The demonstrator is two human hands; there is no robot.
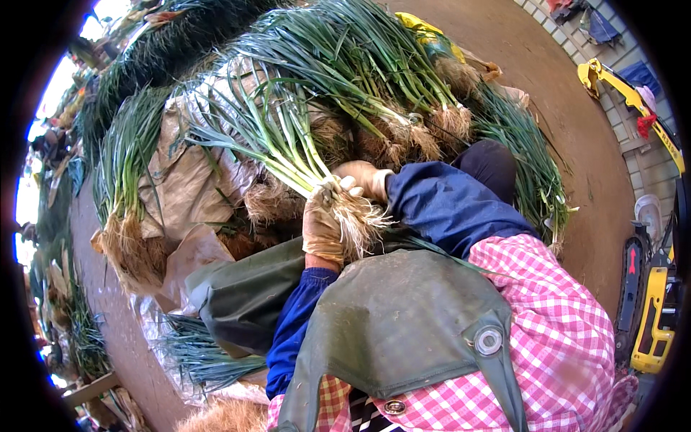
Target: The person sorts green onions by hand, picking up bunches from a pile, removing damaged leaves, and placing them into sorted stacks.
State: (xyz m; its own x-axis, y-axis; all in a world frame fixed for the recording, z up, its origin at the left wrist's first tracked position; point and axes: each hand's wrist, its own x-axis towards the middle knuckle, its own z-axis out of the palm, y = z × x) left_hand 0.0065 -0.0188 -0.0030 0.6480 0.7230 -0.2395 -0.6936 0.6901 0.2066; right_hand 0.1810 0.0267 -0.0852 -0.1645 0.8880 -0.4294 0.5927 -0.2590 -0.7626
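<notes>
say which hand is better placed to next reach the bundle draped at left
Probably the left hand: it is nearer that draped bundle, and its arm comes in on that side; the right hand lies farther away. Both hands are at the held bunch, though.

I hold one bunch of green onions [291, 140], slanted, with its leaves [234, 145] green and spread apart, toward the upper left. The stems [296, 176] become pale near my grip, and the whitish roots [360, 227] hang loose and tangled, on my side.
</notes>
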